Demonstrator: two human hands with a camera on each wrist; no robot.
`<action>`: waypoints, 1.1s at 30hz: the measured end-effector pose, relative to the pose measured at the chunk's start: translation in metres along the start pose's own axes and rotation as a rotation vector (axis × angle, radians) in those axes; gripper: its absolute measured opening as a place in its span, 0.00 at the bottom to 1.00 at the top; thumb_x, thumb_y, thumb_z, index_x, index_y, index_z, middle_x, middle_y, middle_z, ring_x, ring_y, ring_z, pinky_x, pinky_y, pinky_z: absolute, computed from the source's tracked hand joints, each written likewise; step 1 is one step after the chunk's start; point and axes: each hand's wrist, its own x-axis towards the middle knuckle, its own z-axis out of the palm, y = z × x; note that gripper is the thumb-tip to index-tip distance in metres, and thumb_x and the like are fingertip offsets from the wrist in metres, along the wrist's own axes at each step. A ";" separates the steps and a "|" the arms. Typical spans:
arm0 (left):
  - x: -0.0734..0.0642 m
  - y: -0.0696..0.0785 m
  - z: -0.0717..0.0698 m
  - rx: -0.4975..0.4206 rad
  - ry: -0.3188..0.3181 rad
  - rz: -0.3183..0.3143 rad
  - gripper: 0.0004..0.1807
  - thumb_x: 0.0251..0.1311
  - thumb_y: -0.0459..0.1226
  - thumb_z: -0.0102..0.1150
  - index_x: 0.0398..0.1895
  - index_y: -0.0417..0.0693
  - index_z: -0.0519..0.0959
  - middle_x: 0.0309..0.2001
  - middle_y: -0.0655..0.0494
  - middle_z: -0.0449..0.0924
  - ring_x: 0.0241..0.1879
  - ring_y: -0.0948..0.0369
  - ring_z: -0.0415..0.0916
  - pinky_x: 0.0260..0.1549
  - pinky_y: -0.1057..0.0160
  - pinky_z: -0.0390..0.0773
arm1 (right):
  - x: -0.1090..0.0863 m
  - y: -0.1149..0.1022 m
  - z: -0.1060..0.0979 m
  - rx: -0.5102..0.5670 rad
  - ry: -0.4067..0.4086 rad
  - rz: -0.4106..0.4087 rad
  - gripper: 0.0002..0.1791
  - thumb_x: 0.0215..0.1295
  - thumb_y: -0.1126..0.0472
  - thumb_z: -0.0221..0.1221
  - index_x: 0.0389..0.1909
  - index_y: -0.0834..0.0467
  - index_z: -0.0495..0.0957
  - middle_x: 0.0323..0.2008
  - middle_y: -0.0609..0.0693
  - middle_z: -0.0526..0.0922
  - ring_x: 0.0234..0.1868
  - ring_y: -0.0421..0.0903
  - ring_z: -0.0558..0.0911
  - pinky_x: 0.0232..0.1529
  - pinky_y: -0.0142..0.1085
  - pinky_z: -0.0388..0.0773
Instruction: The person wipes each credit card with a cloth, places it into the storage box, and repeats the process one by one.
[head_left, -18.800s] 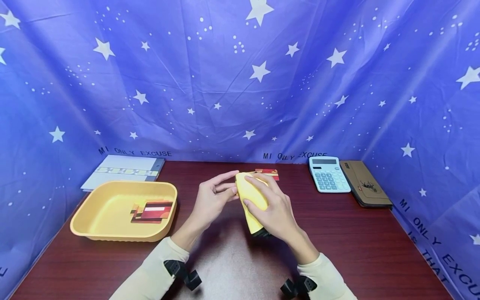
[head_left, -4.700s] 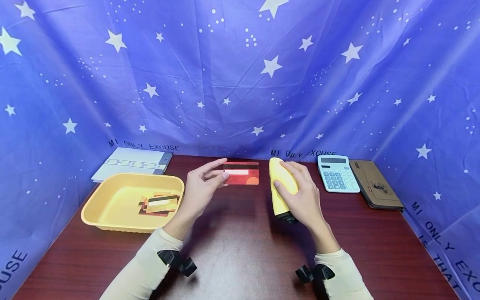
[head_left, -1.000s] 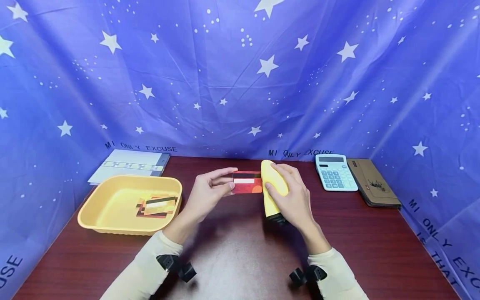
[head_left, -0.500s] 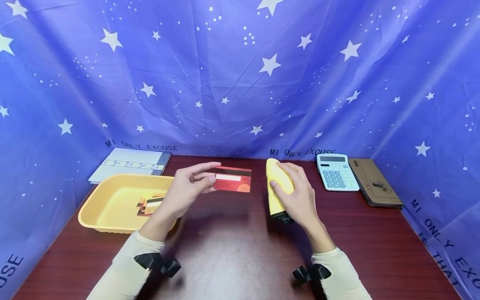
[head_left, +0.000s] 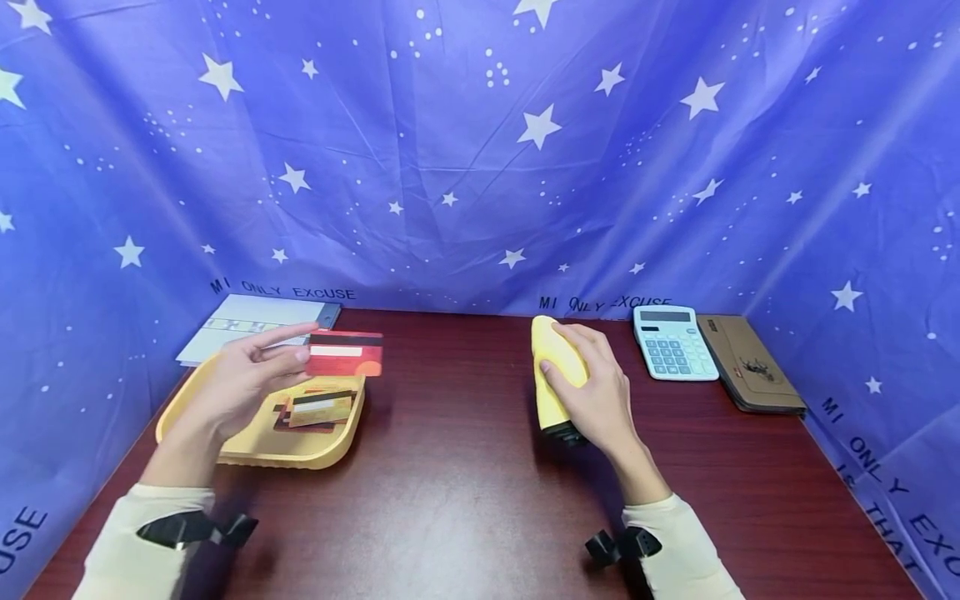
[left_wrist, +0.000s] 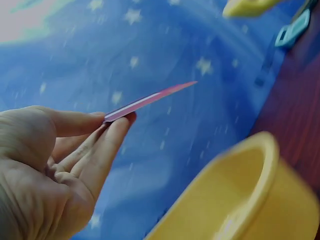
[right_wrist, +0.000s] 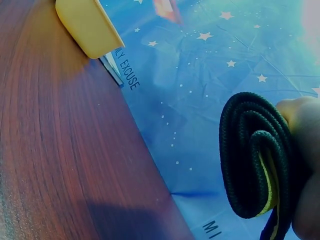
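My left hand (head_left: 243, 379) pinches a red bank card (head_left: 345, 354) by its left end, between thumb and fingers. Its dark stripe and white strip face me. The left wrist view shows the card (left_wrist: 150, 102) nearly edge-on, raised above the rim of a yellow plastic basin (head_left: 347, 442). Inside the basin lie several cards (head_left: 318, 408), stacked askew, a gold one on top. Over the right half of the table my right hand (head_left: 600, 392) grips a folded yellow cloth (head_left: 555, 375). Its black folded layers (right_wrist: 242, 155) show in the right wrist view.
A white calculator (head_left: 675, 343) lies at the back right, against a brown zipped case (head_left: 753, 367). Behind the basin is a white and grey notebook (head_left: 258, 308), partly covered by my left hand. A blue starry curtain (head_left: 450, 167) surrounds the dark red table (head_left: 450, 467).
Over the last second the red card has left the cloth's edge and moved left with my left hand to above the basin. My right hand still holds the cloth, shifted slightly right.
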 end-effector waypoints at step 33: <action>-0.003 -0.043 -0.059 0.437 0.101 -0.242 0.33 0.69 0.38 0.65 0.69 0.24 0.69 0.39 0.76 0.87 0.41 0.73 0.86 0.46 0.70 0.89 | -0.002 0.000 0.004 -0.013 -0.025 -0.004 0.30 0.62 0.52 0.71 0.66 0.39 0.79 0.63 0.43 0.79 0.56 0.47 0.82 0.43 0.42 0.78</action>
